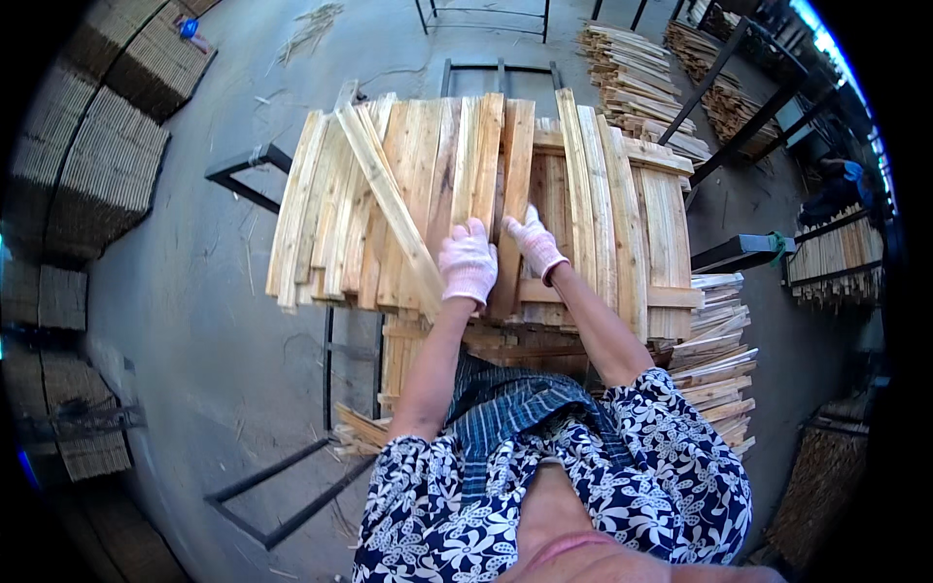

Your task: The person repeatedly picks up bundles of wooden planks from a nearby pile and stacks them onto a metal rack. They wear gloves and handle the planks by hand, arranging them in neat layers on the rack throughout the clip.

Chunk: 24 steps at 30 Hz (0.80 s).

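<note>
Flowered shirt [680,457]: navy and white, nearest the camera, above a dark striped cloth [530,398] at the waist.
Left hand [468,264]: in a pale glove, fingers curled closed over the near end of the tan slat [489,155]; the thumb is hidden, so I cannot tell whether a neighbouring slat is caught too.
Right hand [534,243]: gloved likewise, thumb and fingers clamped across the reddish slat [519,160], just beside the left hand.
Slats: both lie lengthwise near the middle of the wooden pile, a narrow dark gap between them.
Loose slat [384,185]: slanted across the boards left of the hands; best lifted clear so nothing rocks on it.
Crosspieces [671,297]: showing on the right, under spaced slats; a flat seat across them seems wise.
Handling: press evenly with both hands, align near ends, keep fingertips out of the gap.
</note>
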Available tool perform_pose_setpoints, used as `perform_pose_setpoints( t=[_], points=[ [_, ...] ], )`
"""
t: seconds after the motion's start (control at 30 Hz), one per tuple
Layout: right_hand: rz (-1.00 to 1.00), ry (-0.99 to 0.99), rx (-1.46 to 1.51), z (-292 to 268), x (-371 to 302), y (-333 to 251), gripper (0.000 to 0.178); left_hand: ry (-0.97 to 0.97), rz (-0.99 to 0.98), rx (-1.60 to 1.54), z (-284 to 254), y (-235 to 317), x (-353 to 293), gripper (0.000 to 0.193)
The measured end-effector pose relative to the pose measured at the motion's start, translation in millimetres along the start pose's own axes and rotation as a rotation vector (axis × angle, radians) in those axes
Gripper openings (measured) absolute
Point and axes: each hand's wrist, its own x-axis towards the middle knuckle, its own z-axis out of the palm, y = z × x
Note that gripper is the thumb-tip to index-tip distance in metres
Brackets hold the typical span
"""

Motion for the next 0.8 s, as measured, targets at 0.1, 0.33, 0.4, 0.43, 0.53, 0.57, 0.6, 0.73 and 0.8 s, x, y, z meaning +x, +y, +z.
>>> perform_pose_setpoints(
  t=[0.1, 0.33, 0.4, 0.43, 0.53, 0.57, 0.6, 0.73, 0.8],
  points=[
    [0.073, 0.056, -0.183, 25.1, 12.4, 5.5, 0.092, -0.058, 0.028, -0.095, -7.4, -13.4, 7.4, 0.061],
    [0.033, -0.029, -0.703, -11.7, 6.4, -38.7, 0.079, 0.151, 0.130, -0.292, -25.6, -29.6, 2.5, 0.054],
    [-0.082, 0.241, -0.807, -60.2, -6.8, -41.3, 0.061, 0.226, 0.191, -0.312, -28.8, -27.3, 2.0, 0.052],
    [-0.188, 0.572, -0.920, -78.9, -17.3, -35.1, 0.061, 0.244, 0.225, -0.339, -30.6, -25.0, 3.0, 0.052],
    [0.145, 0.687, -0.945, -137.2, -45.7, 12.2, 0.073, 0.225, 0.258, -0.498, -25.6, -13.6, -2.1, 0.048],
    [0.237, 0.663, -0.881, -143.2, -46.3, 30.6, 0.076, 0.230, 0.267, -0.570, -22.1, -7.1, -4.3, 0.047],
    [0.376, 0.630, -0.817, -145.4, -44.2, 48.5, 0.079, 0.244, 0.271, -0.641, -17.8, -1.3, -7.4, 0.046],
    [0.278, 0.554, -0.655, -155.6, -27.5, 81.0, 0.090, 0.082, 0.141, -0.653, 7.3, 38.7, -31.4, 0.048],
    [0.300, 0.499, -0.627, -163.0, -24.0, 73.5, 0.091, 0.166, 0.169, -0.416, 22.1, 62.0, -28.0, 0.049]
  ],
)
